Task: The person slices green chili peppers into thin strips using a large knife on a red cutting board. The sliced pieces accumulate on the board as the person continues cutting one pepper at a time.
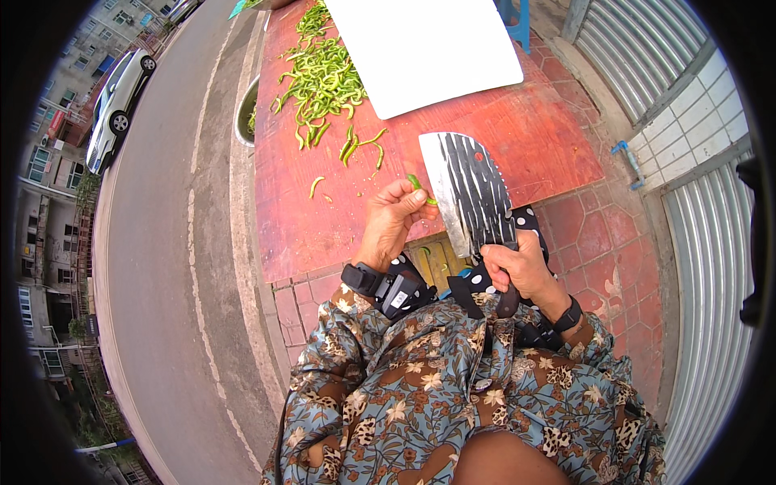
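Observation:
Between the thumb and fingers of my left hand (397,212) is a green chili pepper (414,181), held just above the near edge of the red wooden table (303,224). My right hand (521,267) grips the dark handle of a broad cleaver (470,182). Its blade stands up and away from me, with a dark striped face turned up and a bright metal edge towards the pepper. Blade and pepper are very close; whether they touch I cannot tell. A few loose green peppers (348,145) lie on the table beyond my left hand.
A large heap of green peppers (327,76) spreads along the table's left side. Right of it lies a white board (424,54). A metal basin (245,112) stands past the left edge, and a blue plastic stool (519,27) at the far right. Corrugated metal shutters (712,303) line the right.

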A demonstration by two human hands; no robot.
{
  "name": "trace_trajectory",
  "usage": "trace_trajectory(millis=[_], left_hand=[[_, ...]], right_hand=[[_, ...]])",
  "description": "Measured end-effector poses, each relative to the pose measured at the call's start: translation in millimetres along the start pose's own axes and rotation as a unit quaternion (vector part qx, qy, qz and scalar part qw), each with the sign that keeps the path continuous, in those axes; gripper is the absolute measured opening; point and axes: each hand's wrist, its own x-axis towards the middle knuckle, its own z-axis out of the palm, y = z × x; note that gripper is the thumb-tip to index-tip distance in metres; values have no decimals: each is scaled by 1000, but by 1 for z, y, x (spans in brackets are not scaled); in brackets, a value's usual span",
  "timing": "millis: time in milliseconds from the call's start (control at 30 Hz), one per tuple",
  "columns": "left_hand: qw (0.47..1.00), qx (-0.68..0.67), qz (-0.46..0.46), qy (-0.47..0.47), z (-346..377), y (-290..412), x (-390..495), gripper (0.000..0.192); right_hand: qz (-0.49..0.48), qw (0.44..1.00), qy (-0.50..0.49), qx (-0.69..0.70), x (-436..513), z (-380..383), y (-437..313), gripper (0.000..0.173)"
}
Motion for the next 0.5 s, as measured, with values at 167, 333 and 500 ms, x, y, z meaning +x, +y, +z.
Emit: trace_trajectory(millis=[167, 333, 500], left_hand=[[999, -34, 2, -6, 4, -3, 1, 7], [999, -53, 11, 3, 3, -3, 3, 7], [998, -59, 16, 10, 2, -4, 3, 6]], right_hand=[[-19, 1000, 9, -10, 0, 4, 1, 23], [-23, 1000, 19, 1, -1, -1, 1, 22], [-7, 1000, 10, -2, 0, -2, 4, 22]])
